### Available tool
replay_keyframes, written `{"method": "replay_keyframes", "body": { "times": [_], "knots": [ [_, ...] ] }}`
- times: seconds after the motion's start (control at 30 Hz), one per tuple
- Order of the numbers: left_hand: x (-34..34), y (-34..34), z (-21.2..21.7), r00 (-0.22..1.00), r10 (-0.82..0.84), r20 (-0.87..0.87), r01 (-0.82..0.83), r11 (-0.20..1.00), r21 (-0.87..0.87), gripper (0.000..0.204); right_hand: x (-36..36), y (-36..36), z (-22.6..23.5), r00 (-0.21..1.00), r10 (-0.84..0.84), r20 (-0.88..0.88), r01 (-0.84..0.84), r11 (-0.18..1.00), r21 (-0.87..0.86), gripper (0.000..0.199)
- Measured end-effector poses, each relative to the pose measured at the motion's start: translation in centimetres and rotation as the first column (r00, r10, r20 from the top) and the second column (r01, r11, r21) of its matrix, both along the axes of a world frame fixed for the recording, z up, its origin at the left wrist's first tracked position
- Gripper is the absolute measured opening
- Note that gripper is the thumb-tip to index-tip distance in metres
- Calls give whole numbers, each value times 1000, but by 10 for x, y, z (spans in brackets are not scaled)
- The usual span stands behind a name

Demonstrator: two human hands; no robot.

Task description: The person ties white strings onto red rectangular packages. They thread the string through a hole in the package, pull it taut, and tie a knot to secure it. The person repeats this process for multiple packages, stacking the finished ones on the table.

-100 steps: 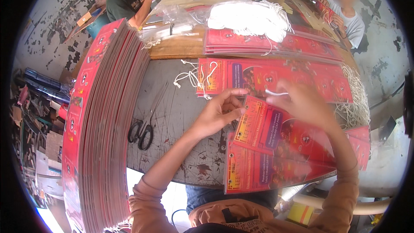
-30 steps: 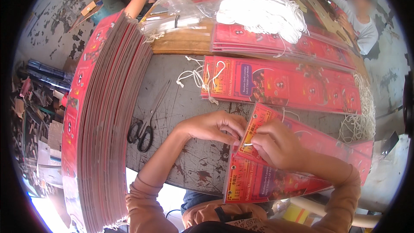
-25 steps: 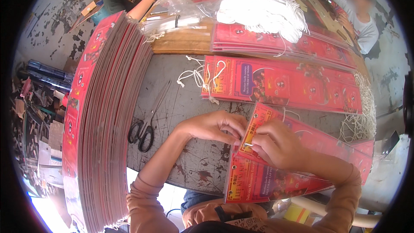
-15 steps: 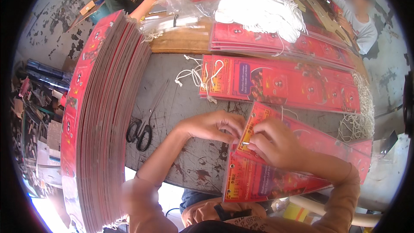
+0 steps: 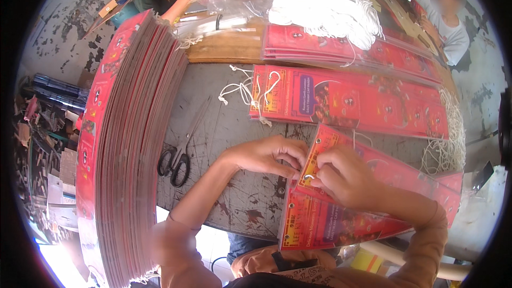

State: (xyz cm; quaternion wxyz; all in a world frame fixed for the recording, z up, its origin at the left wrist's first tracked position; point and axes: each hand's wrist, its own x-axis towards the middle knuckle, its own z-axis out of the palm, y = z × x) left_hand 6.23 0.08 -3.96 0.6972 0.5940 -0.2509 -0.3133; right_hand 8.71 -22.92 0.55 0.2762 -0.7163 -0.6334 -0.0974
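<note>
A long red printed card in a clear sleeve (image 5: 382, 168) lies aslant across other red cards, with metal eyelets at its yellow end. My left hand (image 5: 269, 154) pinches that end's left edge, its fingertips partly hidden by the card. Over the yellow end, my right hand (image 5: 349, 178) is closed on a short white cord (image 5: 309, 176), which shows as a small curve by the lower eyelet. Another stretch of cord (image 5: 364, 137) loops out behind the card. Below it rests a matching red card (image 5: 309, 224), its eyelets showing at the left end.
To the left stands a tall stack of red cards (image 5: 130, 149), with black-handled scissors (image 5: 180, 166) beside it. Ahead lie corded red cards (image 5: 346, 98) and a white cord bundle (image 5: 325, 16) on more cards. Two other people sit across the table (image 5: 213, 202).
The white cord at the lower eyelet now shows a curved piece instead of a short straight tip. My right fingers have shifted slightly; my left hand stays at the card's edge.
</note>
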Motion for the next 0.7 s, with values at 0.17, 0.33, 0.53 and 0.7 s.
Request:
{"method": "replay_keyframes", "body": {
  "times": [0.17,0.33,0.53,0.7],
  "knots": [
    [0,-2,-4,992,26,120,-27,1000,0,14,0,-1,-3,1000,-19,23,19,1000,-7,23],
    [-2,-5,0,992,51,119,-55,998,29,15,-1,1,0,998,-41,37,39,999,30,26],
    [-4,-6,5,995,94,33,-97,992,81,7,-2,0,2,999,-45,7,45,999,14,31],
    [-3,-3,12,972,234,-32,-223,955,197,5,-3,-3,5,998,-55,3,55,998,-4,33]
  ]
}}
